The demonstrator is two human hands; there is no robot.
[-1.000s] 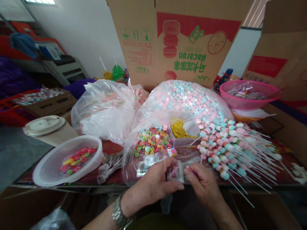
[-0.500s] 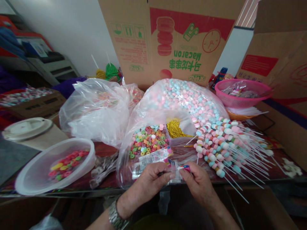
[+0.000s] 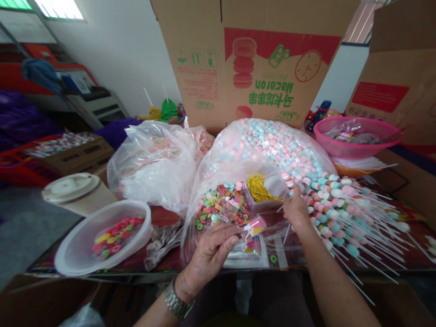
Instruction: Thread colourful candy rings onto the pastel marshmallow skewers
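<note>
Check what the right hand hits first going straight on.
Right hand: likely the candy skewers by its fingertips, then the bag of pink and blue candies; exact depth is unclear.

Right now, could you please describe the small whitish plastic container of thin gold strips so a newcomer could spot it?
Find the big brown cardboard box printed "Macaron" upside-down, then the clear plastic bag of pastel pieces in front. Nearer, left of the right hand, sits the container; its gold strips stand apart from neighbouring multicoloured rings.
</note>
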